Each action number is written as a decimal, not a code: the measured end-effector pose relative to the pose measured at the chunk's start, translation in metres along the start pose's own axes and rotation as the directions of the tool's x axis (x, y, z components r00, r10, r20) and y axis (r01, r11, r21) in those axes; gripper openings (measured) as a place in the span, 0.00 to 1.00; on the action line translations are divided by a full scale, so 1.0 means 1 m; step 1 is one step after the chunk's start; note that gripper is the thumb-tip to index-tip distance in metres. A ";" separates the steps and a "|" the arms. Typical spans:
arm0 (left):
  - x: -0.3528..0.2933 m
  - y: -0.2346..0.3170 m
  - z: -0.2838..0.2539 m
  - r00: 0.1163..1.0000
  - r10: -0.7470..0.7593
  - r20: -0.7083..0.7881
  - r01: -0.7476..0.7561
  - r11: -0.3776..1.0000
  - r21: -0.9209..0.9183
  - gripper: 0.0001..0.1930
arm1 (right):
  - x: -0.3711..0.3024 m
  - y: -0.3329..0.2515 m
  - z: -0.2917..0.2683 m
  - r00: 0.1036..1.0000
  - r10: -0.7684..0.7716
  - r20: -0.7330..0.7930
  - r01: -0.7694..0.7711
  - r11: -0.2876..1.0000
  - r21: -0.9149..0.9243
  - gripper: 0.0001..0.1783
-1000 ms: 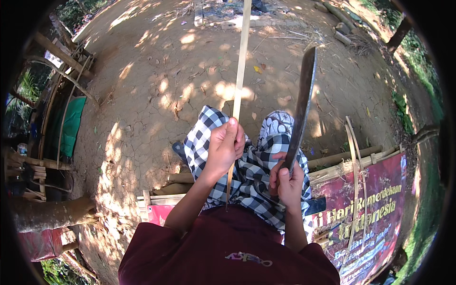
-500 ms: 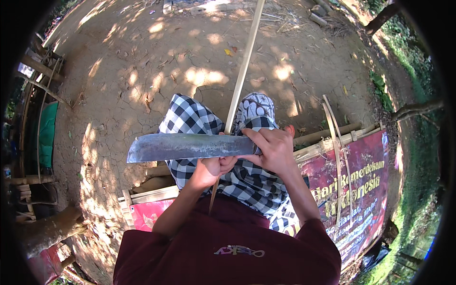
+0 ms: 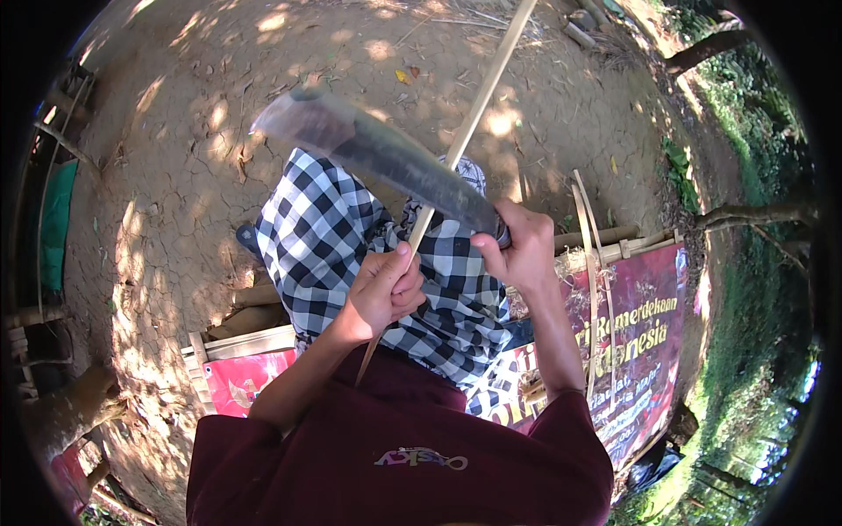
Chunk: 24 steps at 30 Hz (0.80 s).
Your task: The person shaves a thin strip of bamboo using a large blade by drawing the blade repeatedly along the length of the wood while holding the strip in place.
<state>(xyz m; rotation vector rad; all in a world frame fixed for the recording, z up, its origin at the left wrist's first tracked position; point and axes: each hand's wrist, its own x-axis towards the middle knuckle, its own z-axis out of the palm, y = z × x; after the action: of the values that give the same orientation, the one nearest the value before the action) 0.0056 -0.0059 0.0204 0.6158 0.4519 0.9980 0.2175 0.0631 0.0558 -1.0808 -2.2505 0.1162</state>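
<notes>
My left hand point(image 3: 386, 294) is closed around a long pale strip that looks like split bamboo point(image 3: 484, 95). The strip slants from my shirt up past the far edge of the picture. In my right hand point(image 3: 519, 241) is the handle end of a machete point(image 3: 386, 158); my fingers cover most of the handle. Its broad grey blade points to the far left and lies across the strip, slightly blurred at the tip. Whether the edge touches the strip I cannot tell. Both hands are above my lap, which is covered by black-and-white checked cloth point(image 3: 329, 219).
I sit on a low bamboo seat point(image 3: 263, 342) draped with a dark red printed banner point(image 3: 645, 351). Thin strips point(image 3: 589, 263) lie on it at my right. Dry cracked soil point(image 3: 202, 167) stretches ahead. Branches point(image 3: 759, 213) stand at the right, and a bamboo structure at the left.
The machete has swung forward and its tip has risen away from me. My left hand, formerly partly behind the blade, now shows fully on the strip. The whole view has shifted somewhat.
</notes>
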 end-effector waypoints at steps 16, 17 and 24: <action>-0.005 -0.019 0.002 1.000 -0.006 -0.025 0.009 0.989 0.146 0.26 | 0.018 -0.008 -0.012 0.947 -0.286 0.143 0.306 0.942 -0.141 0.34; -0.005 -0.015 0.001 0.999 -0.002 -0.035 0.006 0.994 0.106 0.26 | 0.022 -0.001 -0.014 0.943 -0.300 0.144 0.322 0.931 -0.171 0.34; -0.004 -0.016 0.007 0.998 -0.046 -0.032 0.048 0.997 0.065 0.26 | 0.025 0.017 -0.022 0.987 -0.147 0.061 0.153 0.983 -0.099 0.35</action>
<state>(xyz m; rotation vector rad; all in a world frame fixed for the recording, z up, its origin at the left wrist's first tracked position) 0.0177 -0.0179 0.0149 0.6469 0.5262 0.9514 0.2303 0.0884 0.0804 -0.9663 -2.3996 -0.0353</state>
